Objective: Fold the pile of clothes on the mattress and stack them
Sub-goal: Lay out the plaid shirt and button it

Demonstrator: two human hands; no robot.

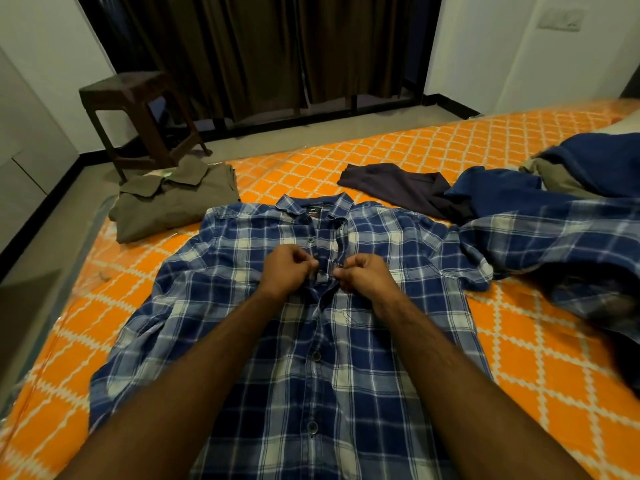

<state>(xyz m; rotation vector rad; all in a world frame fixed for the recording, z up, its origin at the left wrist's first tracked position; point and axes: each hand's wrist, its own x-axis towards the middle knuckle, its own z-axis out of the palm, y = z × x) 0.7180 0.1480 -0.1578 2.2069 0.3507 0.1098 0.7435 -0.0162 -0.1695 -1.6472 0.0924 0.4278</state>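
A blue and white checked shirt (242, 306) lies face up and spread out on the orange patterned mattress (433, 140), collar pointing away from me. My left hand (287, 270) pinches the left edge of the button placket at chest height. My right hand (363, 275) pinches the right edge of the placket just beside it. A folded olive shirt (173, 206) sits at the far left corner of the mattress. To the right lies a loose pile: a dark purple garment (405, 188), a plain blue garment (502, 192) and another checked cloth (571, 258).
A dark wooden stool (138, 109) stands on the floor beyond the mattress at the left. Brown curtains (270, 46) hang along the back wall. White walls close the room on both sides.
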